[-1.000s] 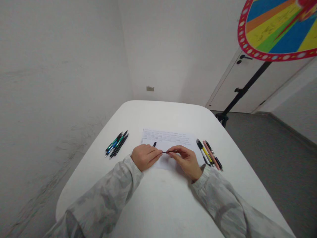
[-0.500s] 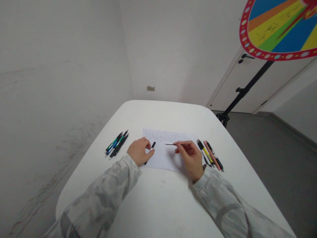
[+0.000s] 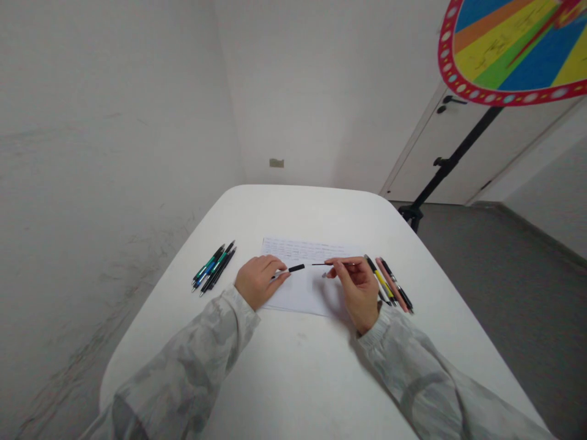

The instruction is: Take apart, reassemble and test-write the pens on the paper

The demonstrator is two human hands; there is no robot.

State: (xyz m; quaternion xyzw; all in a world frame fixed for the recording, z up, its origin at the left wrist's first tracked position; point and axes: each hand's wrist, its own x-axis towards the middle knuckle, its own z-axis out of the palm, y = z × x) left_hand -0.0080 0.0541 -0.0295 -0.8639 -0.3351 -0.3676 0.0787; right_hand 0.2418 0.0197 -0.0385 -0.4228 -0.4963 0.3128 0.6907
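Pen barrel: a short black tube with a pale rear part, held low above the sheet, its long axis running left to right and its black end turned toward the refill.
Refill: a thin dark rod, nearly level, lined up with the barrel; its tip is seen just short of the barrel's mouth, a small gap between them.
Left hand: fingers are curled shut around the barrel's rear, with the heel of the hand at the sheet's left edge.
Right hand: thumb and forefinger are pinched on the refill's far end; the other fingers are loosely bent.
Paper: a flat white sheet with faint written lines across its top, lying square under both hands.
Left pens: a slanted bundle of green, blue and black pens, well apart from the left hand.
Right pens: yellow, pink and black pens laid side by side, just beside the right wrist.
Table: smooth, white, round-cornered; bare surface is seen in front of the sheet and beyond it.
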